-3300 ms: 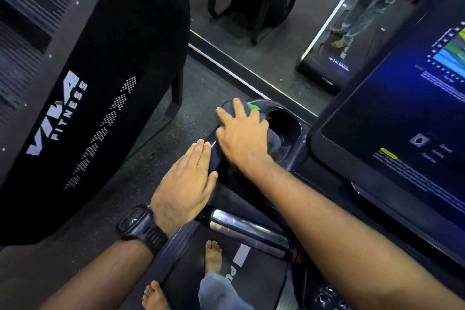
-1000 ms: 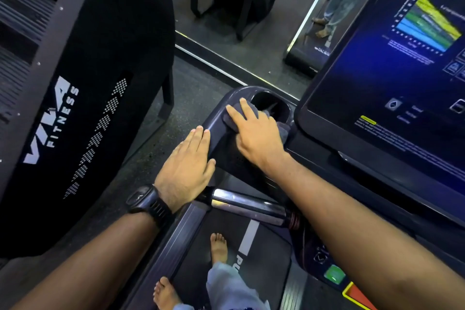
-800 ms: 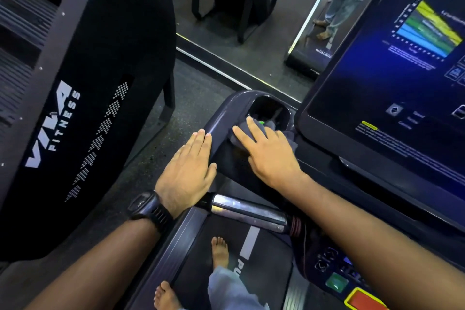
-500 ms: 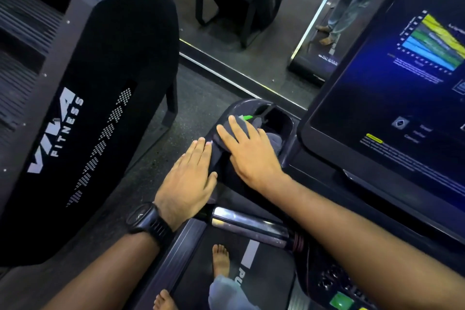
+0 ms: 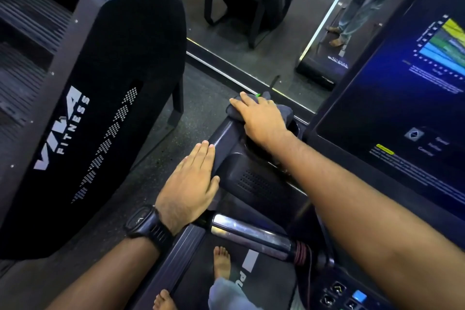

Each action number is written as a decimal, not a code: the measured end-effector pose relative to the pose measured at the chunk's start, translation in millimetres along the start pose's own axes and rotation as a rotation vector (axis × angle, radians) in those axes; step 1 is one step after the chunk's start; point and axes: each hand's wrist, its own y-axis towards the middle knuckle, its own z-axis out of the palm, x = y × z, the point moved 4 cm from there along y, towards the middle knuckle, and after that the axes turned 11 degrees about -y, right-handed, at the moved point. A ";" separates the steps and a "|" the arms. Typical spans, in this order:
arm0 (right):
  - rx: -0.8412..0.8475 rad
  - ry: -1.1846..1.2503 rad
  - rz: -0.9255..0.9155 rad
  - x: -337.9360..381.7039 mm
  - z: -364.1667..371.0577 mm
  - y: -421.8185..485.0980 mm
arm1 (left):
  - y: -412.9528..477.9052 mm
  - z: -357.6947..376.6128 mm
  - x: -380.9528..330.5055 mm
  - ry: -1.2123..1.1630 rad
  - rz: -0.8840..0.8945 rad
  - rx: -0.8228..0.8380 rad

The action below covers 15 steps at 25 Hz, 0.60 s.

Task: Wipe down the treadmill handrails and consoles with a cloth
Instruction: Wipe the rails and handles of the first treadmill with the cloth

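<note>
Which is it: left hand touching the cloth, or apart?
Apart. Head view shows the left hand flat on the console, bare surface between it and the cloth under the right hand.

We find the premises to be a gym. We note a treadmill belt (image 5: 266,282) beneath a large lit console screen (image 5: 402,108), a neighbouring black machine (image 5: 120,40) lettered FITNESS (image 5: 73,126), dark speckled rubber flooring (image 5: 198,108), and a wall mirror (image 5: 292,40) reflecting another treadmill deck (image 5: 324,68).

The treadmill's console arm (image 5: 254,181) bore a grey cloth (image 5: 285,114) at its far end, and the left hand (image 5: 188,184) flat on its edge.
</note>
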 end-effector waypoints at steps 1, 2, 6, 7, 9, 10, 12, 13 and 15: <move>-0.013 0.031 0.008 5.3 1.3 0.0 | 0.2 -0.1 -0.5 -0.003 -0.007 0.001; -0.034 0.058 -0.071 16.7 3.9 -5.6 | 1.0 0.1 -0.4 -0.001 -0.010 0.007; -0.007 0.168 -0.124 4.3 13.1 4.1 | 6.9 1.4 -0.6 0.006 -0.004 0.004; 0.046 0.226 0.018 -5.6 12.8 8.5 | 7.2 1.8 -1.2 -0.002 -0.009 0.002; 0.100 0.343 0.190 -1.7 16.1 -3.5 | 6.3 2.7 -2.1 0.000 -0.016 0.006; 0.083 0.326 0.132 12.1 19.6 -13.1 | 6.4 3.0 -1.8 0.008 -0.015 0.007; 0.035 0.265 -0.028 22.1 25.6 -23.6 | 7.7 2.7 -0.7 0.017 -0.011 0.002; 0.037 0.253 -0.030 10.0 29.7 -13.3 | 8.5 2.9 -0.2 0.015 -0.011 0.003; 0.117 0.320 0.160 -5.0 23.4 0.1 | 7.9 3.4 -0.3 0.009 -0.017 -0.004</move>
